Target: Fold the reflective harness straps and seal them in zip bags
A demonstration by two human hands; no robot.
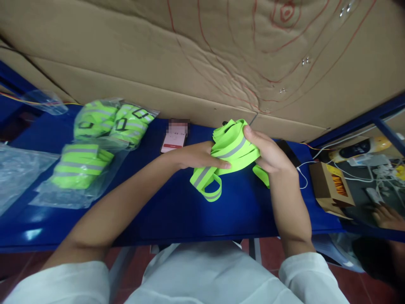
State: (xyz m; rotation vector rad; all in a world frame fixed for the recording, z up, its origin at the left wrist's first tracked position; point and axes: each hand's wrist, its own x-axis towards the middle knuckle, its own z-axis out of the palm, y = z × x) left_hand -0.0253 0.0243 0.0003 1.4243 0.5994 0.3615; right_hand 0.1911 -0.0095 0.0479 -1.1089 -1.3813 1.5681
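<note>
From my remote seat I watch the bundle of neon-green reflective strapping (236, 147), raised over the blue tabletop (190, 211) at the centre of the frame. The left grip (202, 156) is clamped on its left side, thumb across the front; the right grip (268, 153) is clamped on its right, thumb near the top. I judge that this two-sided squeeze keeps the layered turns from springing loose — the dangling loop (211, 194) below has no finger on it and hangs freely.

A small green piece (262, 176) shows beside the right wrist; I cannot tell whether it joins the bundle. Left of centre, a smartphone (173, 141) lies face up near the cardboard panel (126, 50), probably so its lit screen can be read past the left forearm. At the left of the frame, three green bundles (84, 166) sit grouped in clear plastic, likely set aside from the handling spot. An open carton (332, 185) stands at the right, and beyond it rests another person's hand (387, 215).
</note>
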